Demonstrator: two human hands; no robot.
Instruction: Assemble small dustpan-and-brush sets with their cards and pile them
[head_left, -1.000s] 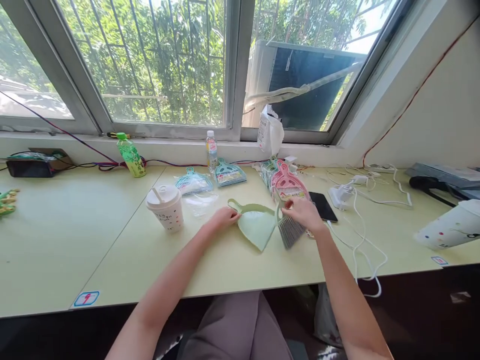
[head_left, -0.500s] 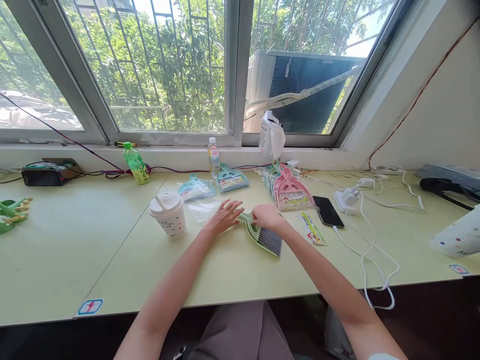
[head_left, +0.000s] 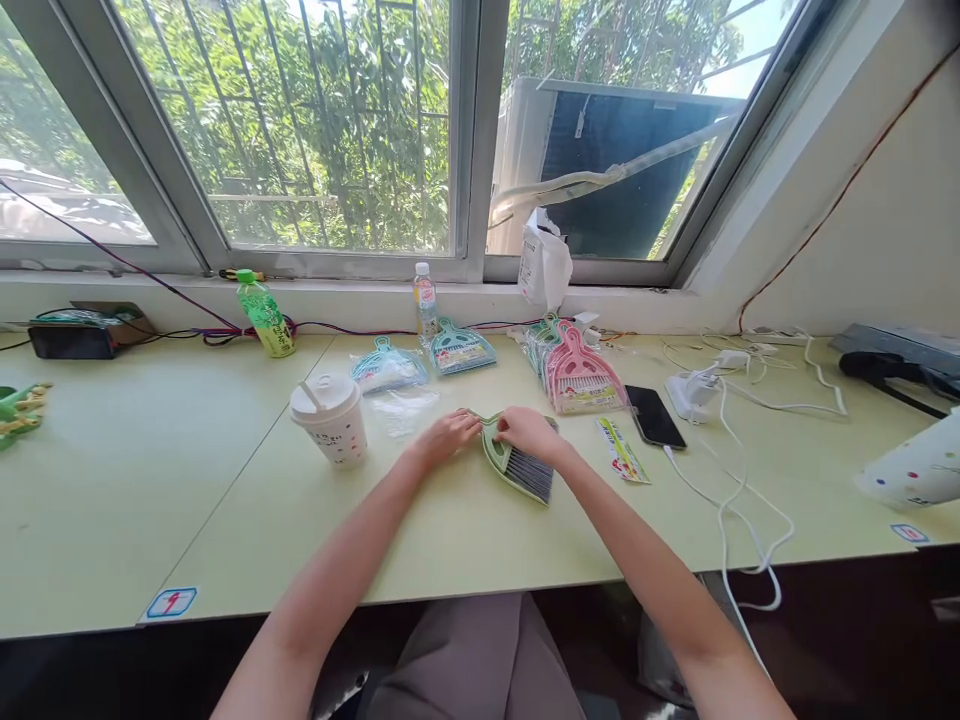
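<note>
A small green hand brush with grey bristles lies flat on the table, set against a matching green dustpan. My left hand is closed at the handle end on the left, its fingertips partly hiding it. Above the bristles my right hand is closed in a pinch on the brush, covering part of the set. A printed label card rests to the right. Crumpled clear plastic is just beyond my left hand.
Left stands a lidded paper cup. Behind are blue bagged brush sets, a pile of pink and green ones and a bottle. A phone and white cables lie right.
My left hand's spread fingers have come together and lowered onto the handle end. My right hand stays on the brush, shifted slightly left. The view has tilted a little.
</note>
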